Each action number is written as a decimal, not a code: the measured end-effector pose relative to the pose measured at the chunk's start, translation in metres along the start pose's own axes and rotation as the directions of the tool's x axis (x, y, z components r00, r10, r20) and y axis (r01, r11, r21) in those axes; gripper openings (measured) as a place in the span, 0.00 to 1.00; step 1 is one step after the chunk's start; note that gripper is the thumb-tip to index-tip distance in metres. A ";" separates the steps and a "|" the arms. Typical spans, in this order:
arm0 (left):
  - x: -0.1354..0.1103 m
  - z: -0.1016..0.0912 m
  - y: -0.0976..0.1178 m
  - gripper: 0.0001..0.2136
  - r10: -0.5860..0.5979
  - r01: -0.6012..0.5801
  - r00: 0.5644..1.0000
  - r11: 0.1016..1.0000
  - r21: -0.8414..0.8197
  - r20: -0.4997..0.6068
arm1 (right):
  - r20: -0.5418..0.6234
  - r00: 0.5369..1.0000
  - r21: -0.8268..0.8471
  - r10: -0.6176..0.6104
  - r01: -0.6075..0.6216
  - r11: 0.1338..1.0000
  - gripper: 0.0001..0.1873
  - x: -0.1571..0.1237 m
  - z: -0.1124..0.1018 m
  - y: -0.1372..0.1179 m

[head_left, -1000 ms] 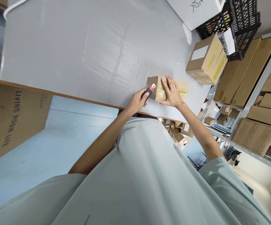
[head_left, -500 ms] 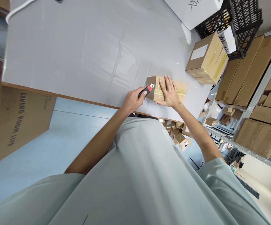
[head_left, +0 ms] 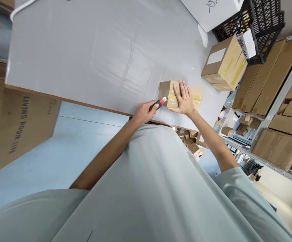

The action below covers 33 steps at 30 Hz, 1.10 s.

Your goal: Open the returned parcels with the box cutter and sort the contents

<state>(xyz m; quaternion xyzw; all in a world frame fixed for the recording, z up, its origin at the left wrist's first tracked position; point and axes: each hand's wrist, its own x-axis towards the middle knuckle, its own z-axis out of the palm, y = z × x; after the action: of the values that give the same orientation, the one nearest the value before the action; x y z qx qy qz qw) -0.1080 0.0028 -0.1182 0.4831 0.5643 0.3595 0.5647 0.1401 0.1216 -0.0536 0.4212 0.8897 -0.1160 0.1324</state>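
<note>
The taped box [head_left: 171, 98] lies near the edge of the counter [head_left: 85, 64], under the flat, spread fingers of the right hand [head_left: 185, 103]; the left hand [head_left: 144, 113] has its fingers curled round a cutter [head_left: 159, 103] at the box's end. Apparently a cut is being lined up, calling for steady bracing.

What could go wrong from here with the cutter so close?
The left hand holds a cutter with its tip toward the small taped box, and the right hand rests on top: a slip could nick that hand. The box sits near the edge of the table, so it might slide off if pushed.
</note>
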 end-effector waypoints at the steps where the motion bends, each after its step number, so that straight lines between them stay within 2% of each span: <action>1: -0.001 0.001 0.000 0.26 -0.001 0.001 1.000 1.000 -0.001 0.003 | 0.001 1.000 -0.003 0.000 0.000 1.000 0.68 0.000 0.000 0.000; 5: 0.003 0.003 0.001 0.28 -0.016 0.017 1.000 0.998 -0.053 0.009 | -0.006 1.000 -0.010 0.009 -0.009 1.000 0.69 0.001 0.000 -0.001; 9: 0.006 0.008 -0.001 0.31 -0.076 0.078 0.997 0.981 -0.176 0.015 | -0.018 0.999 0.015 0.032 -0.032 0.999 0.69 0.005 0.000 -0.003; 15: 0.005 0.021 -0.006 0.32 -0.194 0.202 0.979 0.894 -0.400 0.062 | -0.054 0.998 0.045 0.024 -0.022 0.999 0.67 0.004 0.001 -0.005; 20: -0.002 0.022 -0.004 0.31 -0.183 0.176 0.983 0.915 -0.362 0.014 | -0.059 0.998 0.066 0.032 -0.028 0.997 0.66 0.003 0.000 -0.007; 25: 0.000 0.019 0.003 0.31 -0.182 0.146 0.979 0.943 -0.298 -0.097 | -0.053 0.998 0.076 0.035 -0.031 0.997 0.67 0.002 0.001 -0.008; 30: 0.014 0.018 0.007 0.31 -0.170 0.153 0.984 0.956 -0.250 -0.049 | -0.052 0.998 0.039 0.028 -0.026 0.999 0.67 0.003 0.008 -0.002; 33: 0.014 0.014 0.006 0.32 -0.153 0.143 0.988 0.971 -0.194 -0.036 | -0.058 0.998 0.023 0.020 -0.019 1.000 0.67 0.003 0.014 0.001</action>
<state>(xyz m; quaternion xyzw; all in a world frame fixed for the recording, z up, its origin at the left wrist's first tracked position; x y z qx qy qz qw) -0.0916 0.0160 -0.1184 0.3742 0.5756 0.3810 0.6193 0.1409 0.1197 -0.0672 0.4344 0.8877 -0.1126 0.1028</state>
